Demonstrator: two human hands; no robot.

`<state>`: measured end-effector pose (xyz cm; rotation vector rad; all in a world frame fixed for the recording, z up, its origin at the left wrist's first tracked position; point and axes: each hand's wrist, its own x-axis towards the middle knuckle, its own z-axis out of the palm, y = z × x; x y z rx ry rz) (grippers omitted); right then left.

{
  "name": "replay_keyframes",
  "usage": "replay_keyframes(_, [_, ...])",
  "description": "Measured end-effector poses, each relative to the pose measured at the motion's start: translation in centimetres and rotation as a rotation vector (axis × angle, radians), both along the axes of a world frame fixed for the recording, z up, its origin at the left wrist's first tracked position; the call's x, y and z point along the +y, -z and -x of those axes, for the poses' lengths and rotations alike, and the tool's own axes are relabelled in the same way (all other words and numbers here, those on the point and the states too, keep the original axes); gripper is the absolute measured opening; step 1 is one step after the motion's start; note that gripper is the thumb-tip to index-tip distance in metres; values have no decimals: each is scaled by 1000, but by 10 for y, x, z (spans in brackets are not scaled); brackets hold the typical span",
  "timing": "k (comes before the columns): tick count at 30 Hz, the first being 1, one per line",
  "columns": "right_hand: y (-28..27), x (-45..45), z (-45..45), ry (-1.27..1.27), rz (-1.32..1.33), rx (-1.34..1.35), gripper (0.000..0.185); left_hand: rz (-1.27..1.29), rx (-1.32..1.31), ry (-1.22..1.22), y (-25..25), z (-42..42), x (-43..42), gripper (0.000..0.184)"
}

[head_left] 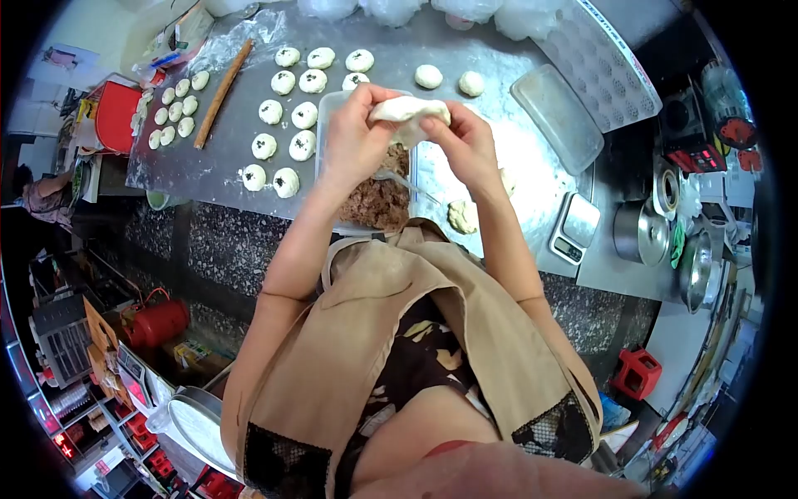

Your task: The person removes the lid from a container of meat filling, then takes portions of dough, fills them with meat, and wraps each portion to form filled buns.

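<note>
Between my two hands a piece of white dough [409, 109] is stretched out sideways, above a plastic tub [330, 104]. My left hand [357, 129] pinches its left end, and my right hand [462, 140] grips the right end with thumb and fingers. Brown minced filling [374, 202] lies in the tub under my wrists. A metal utensil [391, 175] rests in the filling, its end sticking out to the right. Close to my right forearm sits a lump of dough [463, 217] on the metal table.
Rows of round buns with dark specks [304, 115] cover the table's left part, beside a wooden rolling pin [223, 94] and smaller dough pieces [176, 111]. Two plain buns [428, 76] lie farther back. At right are a clear lid [559, 119], a digital scale [575, 228] and a metal pot [641, 233].
</note>
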<state>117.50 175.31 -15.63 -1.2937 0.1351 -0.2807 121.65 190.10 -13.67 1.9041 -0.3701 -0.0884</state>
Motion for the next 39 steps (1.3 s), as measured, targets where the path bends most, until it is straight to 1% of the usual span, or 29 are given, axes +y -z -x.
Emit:
replay_keyframes(1, [10,-7,-3,-43,179,-16,21,62,-120,4,4,2,-5,30])
replay_keyframes(3, [10,-12,-1,-109,474,-16,23,144,-118,79,-2,4,-5,32])
replay_keyframes(4, [7,-11,0,-113,475,-13,23,43,-88,109,-7,-1,-2,35])
replay_keyframes(6, [0,-5,-3,-92,309,-33,22,120,-100,91,5,-11,-3,39])
replay_keyframes(7, [-3,8,-5,8,41,-96,21,125,-107,86,11,-12,-5,39])
replay_keyframes(9, [14,-2,-13,-67,129,-66,21,418,-140,37,17,-9,-14,37])
replay_keyframes(10, [22,-9,-13,-132,212,-31,21,418,-132,41,15,-8,-14,37])
replay_keyframes(11, [17,-13,-11,-156,341,44,23,253,-187,29,5,-5,-13,34])
replay_keyframes(12, [13,-13,-9,-156,341,50,23,89,-243,14,1,-4,-10,32])
replay_keyframes(13, [9,-13,-9,-146,394,69,23,27,-91,77,1,-8,-2,29])
replay_keyframes(15, [6,-4,-9,-137,446,82,23,95,-88,17,11,-9,-3,31])
replay_keyframes(16, [4,7,-11,-28,197,31,21,165,-85,-43,15,-9,-5,32])
replay_keyframes(17, [8,8,-11,27,71,14,21,278,-39,-114,16,-8,-10,30])
replay_keyframes(18, [11,9,-12,84,-53,-11,20,277,-34,-113,17,-5,-13,30])
replay_keyframes(20, [27,-3,-18,-118,72,-29,19,338,-168,-172,13,0,-23,25])
replay_keyframes(21, [29,-7,-18,-132,174,-2,19,328,-247,-258,8,0,-27,25])
replay_keyframes(22, [29,-10,-16,-131,173,-1,19,312,-324,-349,3,0,-30,24])
replay_keyframes(24, [21,-11,-13,-212,178,78,21,219,-24,-5,2,-6,-12,26])
replay_keyframes(25, [14,-9,-10,-230,-32,51,22,306,-50,-48,9,-8,-13,23])
replay_keyframes(26, [13,-5,-10,-233,-32,49,22,306,-53,-51,12,-8,-14,23])
replay_keyframes(28, [14,-2,-10,-192,-127,38,23,364,-13,-194,16,-6,-18,19])
replay_keyframes(29, [21,-7,-13,-220,-57,54,22,482,40,-116,16,-4,-19,18])
replay_keyframes(30, [25,-13,-14,-214,-57,58,22,482,46,-111,15,-3,-19,18])
replay_keyframes(32, [26,-20,-15,-154,260,48,23,441,29,-28,8,-1,-15,23])
replay_keyframes(33, [23,-23,-17,-184,295,28,22,351,164,18,5,-1,-12,21])
replay_keyframes(34, [19,-21,-15,-191,294,29,22,351,165,11,7,-3,-9,21])
replay_keyframes(36, [12,-20,-17,-114,394,-65,15,33,45,161,11,-14,-8,17])
replay_keyframes(37, [11,-21,-19,-116,397,-71,15,97,128,158,11,-16,-7,13])
replay_keyframes(39, [18,-26,-18,-160,478,-7,24,61,74,138,21,-17,-6,16])
